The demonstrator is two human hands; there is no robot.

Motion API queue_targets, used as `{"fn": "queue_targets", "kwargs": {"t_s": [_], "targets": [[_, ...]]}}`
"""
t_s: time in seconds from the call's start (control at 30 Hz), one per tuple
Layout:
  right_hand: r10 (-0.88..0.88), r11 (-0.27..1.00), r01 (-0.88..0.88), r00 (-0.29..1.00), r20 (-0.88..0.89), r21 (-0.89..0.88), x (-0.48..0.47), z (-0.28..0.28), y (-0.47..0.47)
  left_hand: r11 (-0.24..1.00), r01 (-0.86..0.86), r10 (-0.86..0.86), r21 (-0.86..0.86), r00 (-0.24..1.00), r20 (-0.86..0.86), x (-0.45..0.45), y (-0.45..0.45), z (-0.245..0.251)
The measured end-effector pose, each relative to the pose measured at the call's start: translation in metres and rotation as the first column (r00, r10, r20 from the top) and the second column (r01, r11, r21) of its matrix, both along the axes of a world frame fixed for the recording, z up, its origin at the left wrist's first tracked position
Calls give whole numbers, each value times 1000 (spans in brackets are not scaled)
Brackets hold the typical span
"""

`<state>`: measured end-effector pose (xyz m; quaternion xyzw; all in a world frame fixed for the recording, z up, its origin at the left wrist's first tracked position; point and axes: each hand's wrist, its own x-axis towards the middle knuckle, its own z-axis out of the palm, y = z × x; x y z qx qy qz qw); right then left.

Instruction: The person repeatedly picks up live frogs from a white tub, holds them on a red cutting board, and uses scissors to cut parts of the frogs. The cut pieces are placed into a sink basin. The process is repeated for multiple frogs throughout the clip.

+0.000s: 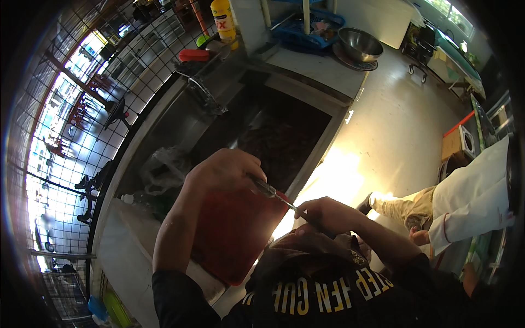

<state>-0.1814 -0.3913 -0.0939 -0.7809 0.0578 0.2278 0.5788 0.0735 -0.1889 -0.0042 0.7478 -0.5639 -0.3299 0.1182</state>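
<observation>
My left hand (225, 168) grips the handle of a slim metal hand tool (268, 190) above the sink's near edge. The shaft or blade of this tool slants down to the right, towards my chest. My right hand (328, 215) is closed around its other end, with a dark part partly hidden under the fingers. Whether the tool is a knife or something else, I cannot tell. Beneath my left wrist lies a red cutting board (233, 238), across the near side of the sink (283, 123). The dark basin's contents are hard to make out.
Left of the board are a clear plastic bag (164, 164) and a white-capped bottle (128, 199). A faucet (205, 94) rises behind, by a wire grid (135, 82). A steel bowl (360, 43) and blue basket (303, 30) occupy the far counter. A white-clad person (471, 197) stands at right.
</observation>
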Motion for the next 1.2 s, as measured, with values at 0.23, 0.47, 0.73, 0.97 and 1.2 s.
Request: {"fn": "queue_targets", "kwargs": {"t_s": [0.23,0.47,0.73,0.97,1.2], "targets": [[24,996,-32,996,-91,-88,-3,-2,1,996,68,-75,64,989,124,-6,-12,1],[-215,967,209,976,30,146,-1,9,8,701,-619,187,-354,638,-747,36,5,-55],[-236,958,241,971,-49,155,8,10,12,410,-912,-226,-2,-100,-969,-38,-23,-145],[-283,897,240,957,64,372,3,-1,25,477,-863,-121,-169,126,-985,-47,-11,-130],[-229,942,224,973,-9,250,5,4,26,462,-864,-57,-199,195,-979,-51,-1,-132]]}}
